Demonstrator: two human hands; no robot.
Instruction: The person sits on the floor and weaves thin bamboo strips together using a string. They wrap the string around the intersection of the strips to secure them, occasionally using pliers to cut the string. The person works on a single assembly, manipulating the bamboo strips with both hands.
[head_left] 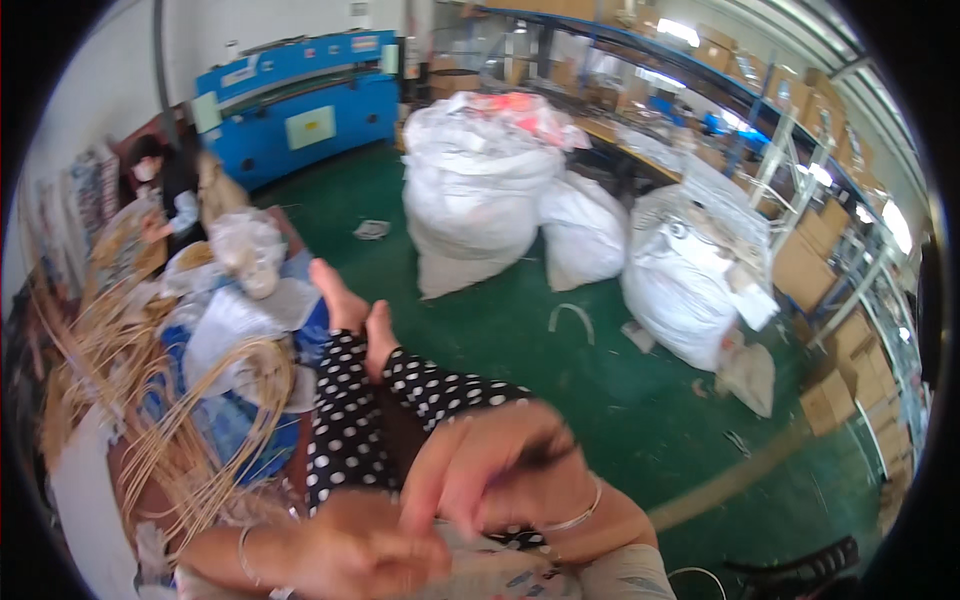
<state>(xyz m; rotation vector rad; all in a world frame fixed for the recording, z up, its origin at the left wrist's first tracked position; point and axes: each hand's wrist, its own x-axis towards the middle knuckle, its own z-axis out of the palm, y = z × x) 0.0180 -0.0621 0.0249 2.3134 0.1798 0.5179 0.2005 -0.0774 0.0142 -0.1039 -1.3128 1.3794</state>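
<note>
Low in the view, above my lap, my left hand [365, 548] has its fingers curled closed, with a bracelet at the wrist. Just above and to its right is my right hand [510, 465], fingers bent down toward the left one and a thin bangle on the wrist. Both are smeared by motion, and whatever they pinch is hidden. A dark patch shows at the right fingers; I cannot make out what it is. Beyond the right forearm runs a blurred tan band [735, 482]; whether a hand holds it is unclear. Polka-dot trousers [345, 430] cover my outstretched legs.
Loops of pale cane-like strands [225, 420] lie at left beside plastic bags [245, 250]. A co-worker [175, 205] sits behind them. A blue machine [300, 110] stands at the back. Stuffed white sacks [480, 190] stand on the green floor; cardboard boxes [840, 390] line the right.
</note>
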